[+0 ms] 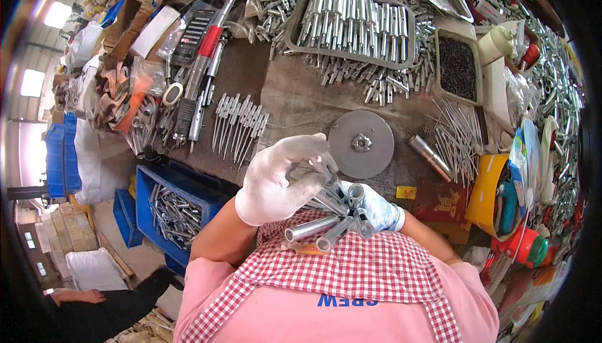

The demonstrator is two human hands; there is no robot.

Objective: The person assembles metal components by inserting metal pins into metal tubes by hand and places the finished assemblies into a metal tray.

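Observation:
In front of my chest, a loose bundle of shiny metal tubes fans out with several open ends toward me. My right hand, in a white glove with blue patches, wraps round the bundle from the right; the tubes partly hide its fingers. My left hand, in a white knit glove, is at the bundle's upper left with thumb and fingers curled together. What lies between those fingertips is too small to make out. Just beyond the hands, a round grey disc with a small ring-shaped cluster at its middle lies on the bench.
A metal tray of stacked tubes stands at the back amid loose metal parts. Rods with thick ends lie in rows at left, thin rods at right. A tray of dark small pieces and a blue bin flank the bench.

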